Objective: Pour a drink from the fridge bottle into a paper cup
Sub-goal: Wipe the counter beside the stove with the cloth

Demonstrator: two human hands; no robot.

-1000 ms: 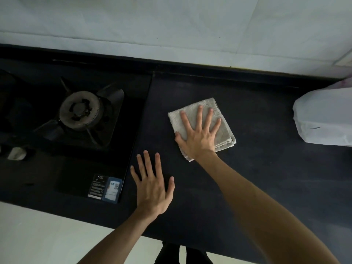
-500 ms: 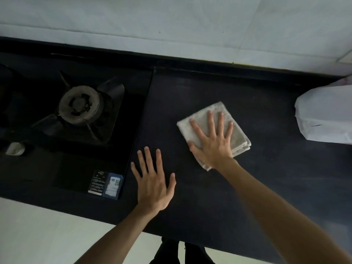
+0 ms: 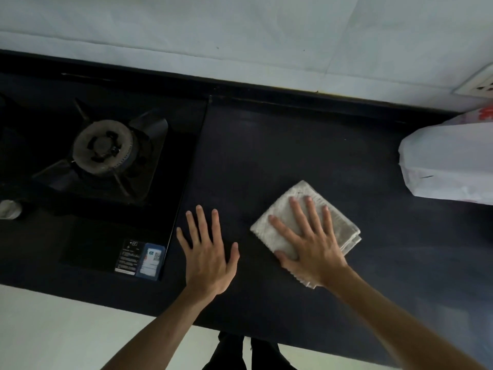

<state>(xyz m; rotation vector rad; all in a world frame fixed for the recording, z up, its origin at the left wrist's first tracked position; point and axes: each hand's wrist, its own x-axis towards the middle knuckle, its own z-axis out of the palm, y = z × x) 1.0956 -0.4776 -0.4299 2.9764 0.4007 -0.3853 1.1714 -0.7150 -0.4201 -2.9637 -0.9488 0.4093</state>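
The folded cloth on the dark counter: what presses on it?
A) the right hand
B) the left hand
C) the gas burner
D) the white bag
A: the right hand lies flat, fingers spread, on the cloth; the left hand is over bare counter beside it.

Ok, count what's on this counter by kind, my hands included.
Hands: 2, left hand and right hand
Folded cloth: 1
Gas burner: 1
White bag: 1
Total: 5
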